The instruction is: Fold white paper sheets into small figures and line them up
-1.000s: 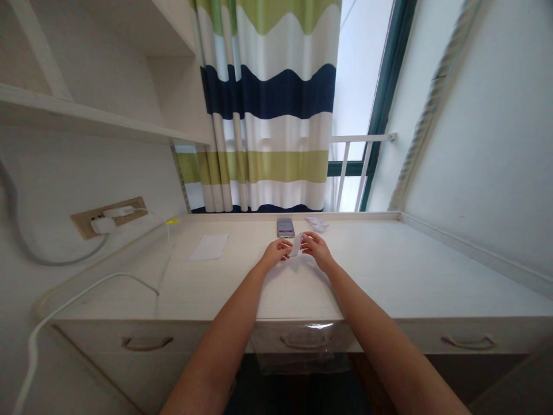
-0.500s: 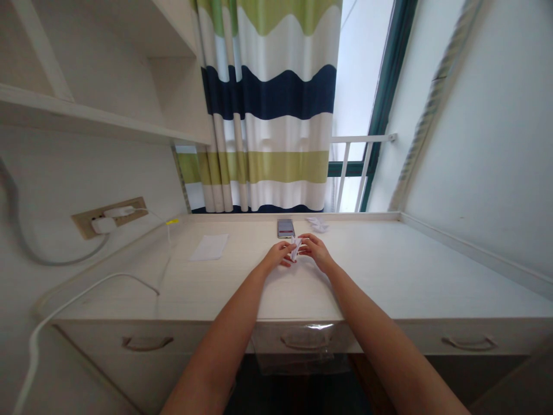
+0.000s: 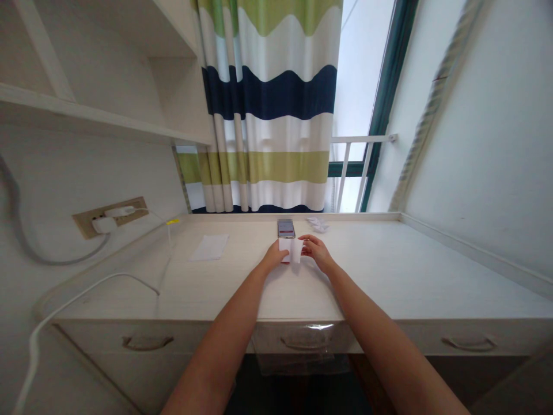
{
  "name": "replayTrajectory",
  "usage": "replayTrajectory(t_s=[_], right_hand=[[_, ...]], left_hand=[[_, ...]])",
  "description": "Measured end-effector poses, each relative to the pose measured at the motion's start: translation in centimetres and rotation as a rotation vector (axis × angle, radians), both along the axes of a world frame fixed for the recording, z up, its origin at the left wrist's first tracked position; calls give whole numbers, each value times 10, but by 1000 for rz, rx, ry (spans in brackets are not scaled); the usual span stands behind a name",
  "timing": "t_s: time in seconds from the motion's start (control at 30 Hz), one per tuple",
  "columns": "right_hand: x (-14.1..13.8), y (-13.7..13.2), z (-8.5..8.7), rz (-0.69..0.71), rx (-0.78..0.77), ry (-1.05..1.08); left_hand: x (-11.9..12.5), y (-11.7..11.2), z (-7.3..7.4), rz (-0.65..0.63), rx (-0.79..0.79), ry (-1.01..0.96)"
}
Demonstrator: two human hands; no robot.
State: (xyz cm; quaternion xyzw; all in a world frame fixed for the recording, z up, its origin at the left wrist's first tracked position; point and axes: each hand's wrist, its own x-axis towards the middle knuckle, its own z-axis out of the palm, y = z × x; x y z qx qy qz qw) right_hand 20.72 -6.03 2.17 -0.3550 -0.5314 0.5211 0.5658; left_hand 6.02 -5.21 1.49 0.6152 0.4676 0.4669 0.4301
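A small white folded paper (image 3: pixel 291 249) is held upright just above the pale desk (image 3: pixel 389 276), near its far middle. My left hand (image 3: pixel 273 257) pinches its left edge and my right hand (image 3: pixel 316 251) pinches its right edge. The fingers of both hands are closed on it. Just behind the paper a phone (image 3: pixel 286 228) lies flat on the desk with its screen lit.
A flat white sheet (image 3: pixel 209 246) lies to the left. A crumpled bit of paper (image 3: pixel 317 223) sits beside the phone. A wall socket (image 3: pixel 108 217) with a white cable (image 3: pixel 86 288) is at left. A striped curtain (image 3: pixel 268 115) and window are behind; drawers are below.
The paper was narrow and edge-on between my fingers; now it is spread open into a wider white rectangle facing me. Both hands stayed in nearly the same spot.
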Motion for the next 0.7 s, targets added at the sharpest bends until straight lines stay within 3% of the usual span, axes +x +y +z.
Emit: replayTrajectory(t_s=[0.37, 0.53, 0.7], right_hand=[[2, 6, -3, -157, 13, -49], [-1, 2, -1, -129, -14, -118], [-2, 0, -2, -91, 6, -213]], left_hand=[[-7, 6, 0, 92, 159, 122], [-8, 5, 3, 166, 148, 146], [-7, 4, 2, 142, 95, 66]])
